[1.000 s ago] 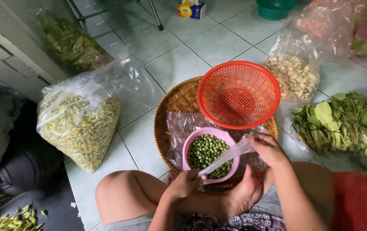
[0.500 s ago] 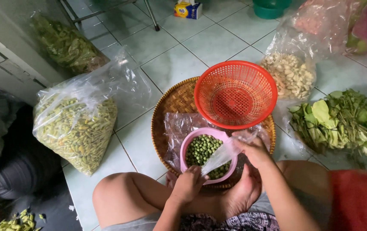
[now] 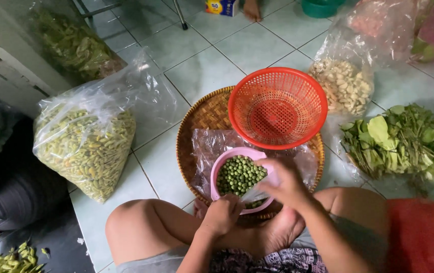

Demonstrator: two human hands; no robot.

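While we sit cross-legged on the tile floor (image 3: 201, 60), both hands work over a pink bowl (image 3: 225, 167) of green peas (image 3: 239, 174). Left hand (image 3: 222, 215) at the bowl's near rim, fingers curled around the lower edge of a small clear bag (image 3: 257, 194). Right hand (image 3: 285, 184) above the bowl's right side, fingers pinched on the same bag's upper part; a few peas show through the plastic. Bag hangs over the near right part of the bowl, touching it.

Bowl: roughly half full of peas, sits on a crumpled clear sheet (image 3: 207, 146) inside a round woven tray (image 3: 204, 114). Tray lies on the floor just ahead of our knees.

Red basket (image 3: 277, 106): plastic mesh, empty, resting on the tray's far right edge, just beyond the bowl.

Left of tray: large clear sack (image 3: 85, 146) packed with yellow-green pods, top open and slumped. Behind it, against the wall, a second sack (image 3: 72, 45) of darker green pods.

Right of basket: clear bag of pale chunks (image 3: 346, 88), touching the basket's side or just beside it, we cannot tell which. Nearer us, a heap of leafy greens (image 3: 404, 141) on plastic.

Lower left corner: loose pods (image 3: 12, 258) on a dark surface.

Far edge: a teal tub (image 3: 323, 7), partly cut off; contents not visible
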